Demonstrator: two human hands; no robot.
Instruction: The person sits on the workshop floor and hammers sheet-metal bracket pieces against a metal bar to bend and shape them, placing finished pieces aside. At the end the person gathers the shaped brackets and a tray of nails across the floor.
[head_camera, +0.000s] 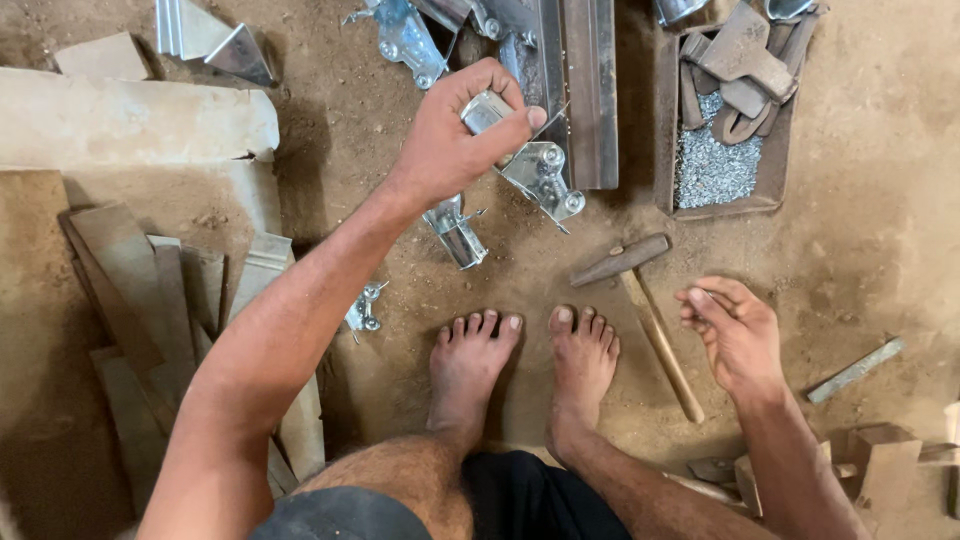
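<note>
Dirt floor (860, 230), tray (668, 130) of small nails up top. Your left hand (450, 140) was clamped on a metal bracket (487, 108) over the bracket pile. Right hand (735, 330) empty, fingers loosely curled, beside the hammer (640, 300). Hammering not begun; several brackets lay loose.

— Where is there room to pass?
— Bare dirt floor (860, 230) right of the tray (668, 140).
— What blocks the middle?
— Metal brackets (545, 175), the hammer (650, 320), steel bars (585, 90); wooden boards (150, 300) crowd the left.
</note>
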